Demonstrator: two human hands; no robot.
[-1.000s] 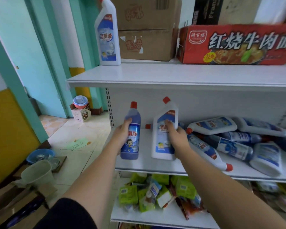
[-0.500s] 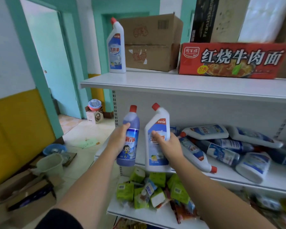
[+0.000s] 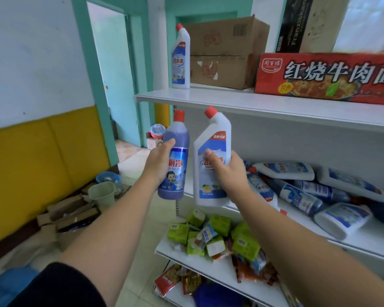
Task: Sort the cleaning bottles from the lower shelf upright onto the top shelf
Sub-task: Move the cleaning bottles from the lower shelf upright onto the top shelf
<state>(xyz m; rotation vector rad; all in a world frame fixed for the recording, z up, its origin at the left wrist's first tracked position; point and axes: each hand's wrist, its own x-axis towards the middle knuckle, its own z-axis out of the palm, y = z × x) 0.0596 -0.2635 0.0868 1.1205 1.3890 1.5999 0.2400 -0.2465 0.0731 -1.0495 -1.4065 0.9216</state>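
My left hand [image 3: 159, 161] grips a blue bottle [image 3: 175, 165] with a red cap, held upright in the air left of the shelves. Beside it my right hand [image 3: 227, 171] grips a white angled-neck bottle [image 3: 211, 180] with a red cap, tilted slightly. Both hang below the front edge of the top shelf [image 3: 253, 105]. One white bottle [image 3: 180, 60] stands upright at the top shelf's left end. Several more bottles [image 3: 306, 193] lie on their sides on the lower shelf [image 3: 364, 242].
Stacked cardboard boxes [image 3: 222, 52] and a red noodle carton [image 3: 326, 78] fill the back of the top shelf. Green snack packs [image 3: 211, 238] are heaped on the shelf below. On the floor at left lie a bucket [image 3: 101, 193], boxes and a basin.
Both hands have lifted their bottles off the lower shelf, up and out toward the top shelf's edge. The view has tilted upward and shifted left.
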